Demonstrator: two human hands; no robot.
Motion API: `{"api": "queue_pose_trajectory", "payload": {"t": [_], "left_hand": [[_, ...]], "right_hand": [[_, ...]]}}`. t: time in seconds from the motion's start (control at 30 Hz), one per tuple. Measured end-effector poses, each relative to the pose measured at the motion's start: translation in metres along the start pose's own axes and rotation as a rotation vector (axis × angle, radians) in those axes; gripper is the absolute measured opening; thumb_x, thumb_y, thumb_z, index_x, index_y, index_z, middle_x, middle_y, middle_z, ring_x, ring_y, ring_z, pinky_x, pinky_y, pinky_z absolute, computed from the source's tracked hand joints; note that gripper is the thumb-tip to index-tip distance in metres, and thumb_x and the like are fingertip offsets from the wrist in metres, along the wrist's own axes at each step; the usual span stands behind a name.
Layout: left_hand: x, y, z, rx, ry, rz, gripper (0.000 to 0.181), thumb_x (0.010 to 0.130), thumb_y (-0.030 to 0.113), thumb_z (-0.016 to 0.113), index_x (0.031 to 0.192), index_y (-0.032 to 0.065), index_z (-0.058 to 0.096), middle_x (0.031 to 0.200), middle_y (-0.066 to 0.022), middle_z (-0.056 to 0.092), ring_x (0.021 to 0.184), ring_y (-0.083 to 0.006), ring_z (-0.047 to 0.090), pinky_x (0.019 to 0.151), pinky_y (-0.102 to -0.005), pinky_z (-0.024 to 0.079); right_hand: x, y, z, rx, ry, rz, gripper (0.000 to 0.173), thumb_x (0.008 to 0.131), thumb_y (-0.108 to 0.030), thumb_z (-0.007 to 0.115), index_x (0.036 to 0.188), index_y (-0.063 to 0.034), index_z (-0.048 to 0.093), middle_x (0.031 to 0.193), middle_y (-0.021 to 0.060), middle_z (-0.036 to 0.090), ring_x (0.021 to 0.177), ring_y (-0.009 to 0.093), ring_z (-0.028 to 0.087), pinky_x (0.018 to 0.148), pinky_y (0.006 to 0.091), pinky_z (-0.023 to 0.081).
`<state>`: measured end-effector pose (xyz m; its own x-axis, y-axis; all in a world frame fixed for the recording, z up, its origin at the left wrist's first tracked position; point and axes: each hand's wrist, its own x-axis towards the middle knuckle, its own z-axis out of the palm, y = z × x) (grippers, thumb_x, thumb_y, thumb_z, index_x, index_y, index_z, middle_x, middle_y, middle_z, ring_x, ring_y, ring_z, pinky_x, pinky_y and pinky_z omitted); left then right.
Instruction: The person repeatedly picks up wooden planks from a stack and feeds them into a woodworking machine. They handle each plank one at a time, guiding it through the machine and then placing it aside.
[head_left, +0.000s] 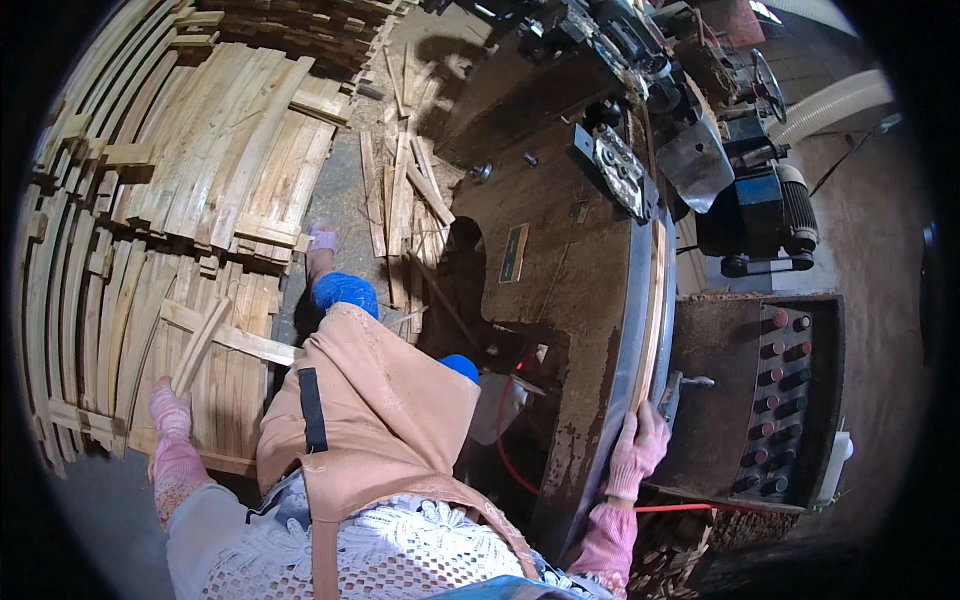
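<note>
My left hand (171, 409), in a pink knitted glove, is at the ends of a couple of narrow wooden strips (201, 345) that slant over a stack of boards (232, 375). Its fingers close around the strips' near ends. On the right, my right hand (640, 442), in a similar glove, grips the near end of a long wooden strip (651, 322). That strip lies lengthwise on the metal bed (630, 352) of a woodworking machine, and its far end runs toward the machine's guides and cutter housings (622, 169).
A control panel (780, 397) with several knobs stands right of the bed, below an electric motor (793, 206). Tall stacks of boards (217, 142) fill the left. Loose offcuts (401, 195) litter the floor. A red hose (502, 442) hangs beneath the machine.
</note>
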<state>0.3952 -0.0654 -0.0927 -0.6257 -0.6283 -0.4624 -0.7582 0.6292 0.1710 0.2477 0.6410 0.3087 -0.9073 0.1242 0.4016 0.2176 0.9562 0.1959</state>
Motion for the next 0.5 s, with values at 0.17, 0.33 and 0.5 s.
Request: {"api": "queue_pose_trajectory", "payload": {"t": [0.17,0.33,0.5], "left_hand": [[-0.02,0.025,-0.027,-0.008,0.016,0.012,0.065,0.082,0.034,0.076,0.136,0.0054,0.055,0.134,-0.0223,0.058,0.127,-0.0396,0.052,0.11,-0.0466,0.041],[0.021,0.102,-0.07,-0.681,0.161,0.089,0.076,0.087,0.035,0.074,0.146,-0.0011,0.043,0.141,-0.0224,0.053,0.132,-0.033,0.048,0.113,-0.0398,0.037],[0.039,0.309,-0.173,-0.904,0.53,0.385,0.052,0.086,0.021,0.078,0.126,-0.0021,0.054,0.105,-0.0138,0.068,0.082,-0.0209,0.065,0.074,-0.0345,0.055]], "right_hand": [[0.118,0.008,0.071,-0.004,0.088,-0.1,0.026,0.093,-0.026,0.067,0.114,-0.0119,0.072,0.11,0.0124,0.069,0.105,0.034,0.062,0.092,0.0461,0.05],[0.192,0.001,0.111,-0.024,0.26,-0.231,0.024,0.094,-0.025,0.068,0.114,-0.014,0.073,0.107,0.0144,0.07,0.099,0.035,0.065,0.088,0.0456,0.053],[0.147,-0.181,0.043,0.88,-0.166,-0.385,0.034,0.089,-0.017,0.075,0.122,-0.0081,0.072,0.115,0.0138,0.072,0.107,0.029,0.067,0.099,0.0395,0.051]]}}
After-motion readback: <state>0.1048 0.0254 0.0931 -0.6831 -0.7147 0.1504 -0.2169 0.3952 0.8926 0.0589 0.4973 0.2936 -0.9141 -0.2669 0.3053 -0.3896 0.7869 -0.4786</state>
